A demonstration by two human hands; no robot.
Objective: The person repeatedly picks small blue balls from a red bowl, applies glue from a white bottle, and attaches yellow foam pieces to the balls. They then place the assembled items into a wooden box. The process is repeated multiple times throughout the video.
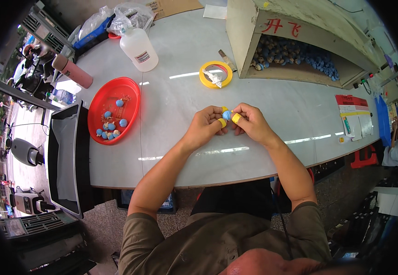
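Note:
Above the middle of the grey table, my left hand [205,125] and my right hand [252,123] meet with their fingers pinched around a small round blue piece [227,115]. Yellow tape wraps the thumb tips and at least one fingertip. The fingers cover part of the piece, so its full shape is hidden. To the left, a red round tray [137,110] holds several similar small blue balls with beige parts [119,103]. Beyond my hands lies a roll of yellow tape [203,79] with a crumpled white scrap on it.
A whitish open-fronted box [242,39] at the back right contains a heap of blue and beige pieces [281,51]. Far left stand a translucent jug [139,48] and a pink bottle [77,73]. A black bin [66,156] adjoins the left edge; a red-and-white sheet [352,107] lies right.

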